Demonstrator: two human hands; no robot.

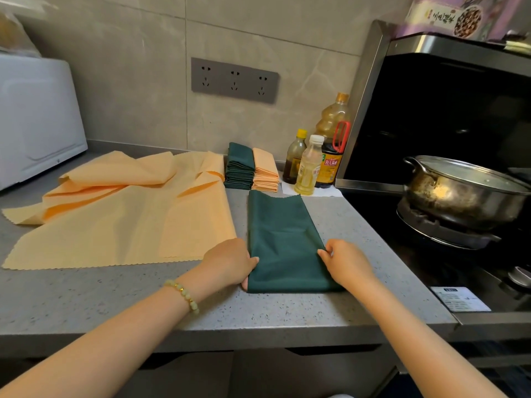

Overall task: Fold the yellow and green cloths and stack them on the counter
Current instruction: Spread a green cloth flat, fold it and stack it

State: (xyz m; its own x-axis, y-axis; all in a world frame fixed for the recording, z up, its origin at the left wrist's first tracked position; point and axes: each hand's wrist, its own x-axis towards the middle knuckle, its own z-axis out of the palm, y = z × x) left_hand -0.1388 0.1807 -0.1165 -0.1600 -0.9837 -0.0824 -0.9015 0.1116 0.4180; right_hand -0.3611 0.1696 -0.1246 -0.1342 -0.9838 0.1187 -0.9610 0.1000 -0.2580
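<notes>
Your left grip (230, 262) and right grip (347, 262) pinch the green cloth (281, 239) by its edges; lift unevenly and its layers may slip askew

Plain dark green cloth (283, 242), speckled grey counter (359, 248), pale yellow cloths (129, 219), dark green stack (240, 166), pale yellow stack (265, 170), my bracelet (184, 294) of pale green beads, dark grey socket panel (235, 79).
</notes>
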